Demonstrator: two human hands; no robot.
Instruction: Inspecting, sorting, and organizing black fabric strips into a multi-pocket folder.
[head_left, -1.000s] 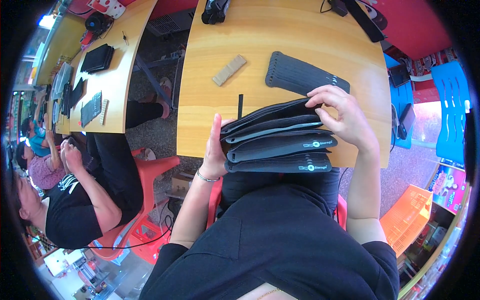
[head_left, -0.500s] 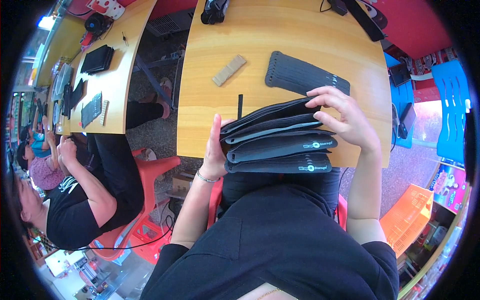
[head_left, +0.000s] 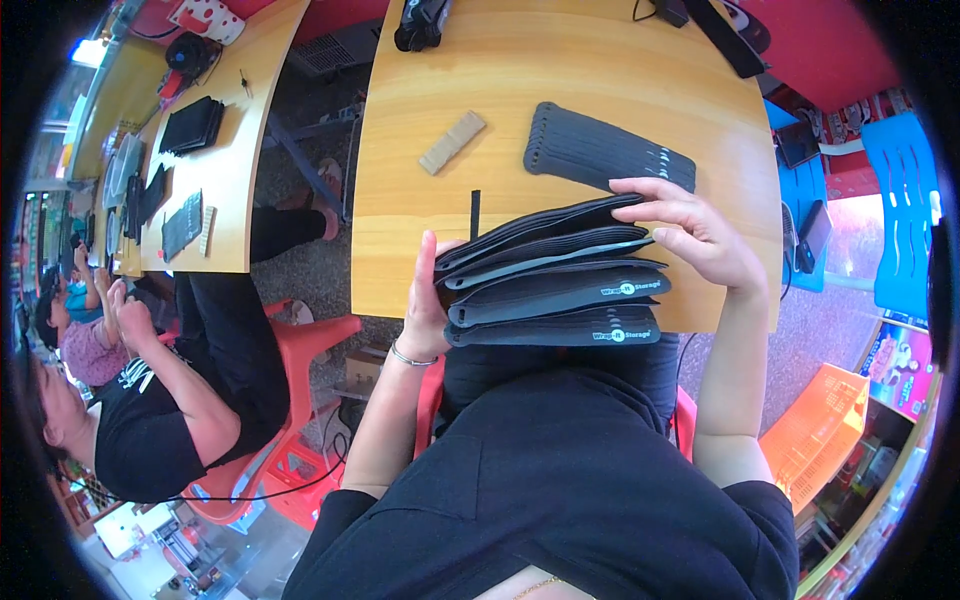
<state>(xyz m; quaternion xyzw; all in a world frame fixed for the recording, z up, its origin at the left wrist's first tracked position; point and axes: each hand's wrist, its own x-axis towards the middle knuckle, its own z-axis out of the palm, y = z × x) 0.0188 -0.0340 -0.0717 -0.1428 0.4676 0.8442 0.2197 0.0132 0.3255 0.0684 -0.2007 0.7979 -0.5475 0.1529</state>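
Observation:
A thick stack of black fabric straps [head_left: 550, 290], layered in several bundles with pale print near their right ends, stands above my lap at the table's front edge. My left hand [head_left: 430, 300] holds its left end, thumb up along the side and the other fingers hidden behind. At the upper right end, my right hand [head_left: 690, 225] rests its fingertips on the top bundle, thumb and fingers apart. Just beyond lies another bundle of dark straps [head_left: 605, 150], fanned slightly, flat on the table. A short narrow black strip [head_left: 475, 213] lies left of the stack.
On the wooden table [head_left: 410, 220] lies a tan cardboard-like strip [head_left: 452, 142]. Black items [head_left: 422, 25] sit at the far edge. To the left, a co-worker [head_left: 150, 400] sits at another table [head_left: 230, 190]. An orange crate [head_left: 815, 435] stands at right.
My right hand has shifted slightly right, its thumb moving away from the stack's end. The stack stays in my left hand. The view has shifted slightly.

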